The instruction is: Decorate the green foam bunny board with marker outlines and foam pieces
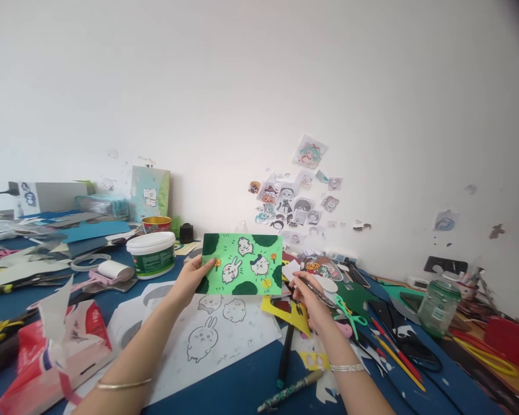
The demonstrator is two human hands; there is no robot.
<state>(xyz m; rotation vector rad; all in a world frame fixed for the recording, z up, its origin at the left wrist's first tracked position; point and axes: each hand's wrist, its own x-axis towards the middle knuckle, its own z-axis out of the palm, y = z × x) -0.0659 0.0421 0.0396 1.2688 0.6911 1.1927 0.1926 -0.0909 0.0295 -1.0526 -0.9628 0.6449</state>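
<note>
A bright green card (251,248) with white cartoon animals, orange flowers and dark green patches is held up at the centre. My left hand (194,276) pinches its left edge, thumb on the front. To the right of the card, my right hand (309,297) is closed around a slim dark pen (318,288), apart from the card. Beneath the card lies a white sheet (225,363) with outlined cartoon animals, its top part hidden. A green patterned pen (289,392) and a black marker (285,357) rest by the sheet's right side.
Green-handled scissors (350,314), pencils (398,360) and paper scraps crowd the right, near a glass jar (439,305). At left stand a white-lidded tub (151,253) and a red tissue pack (64,346). Cutouts (303,210) are stuck to the wall.
</note>
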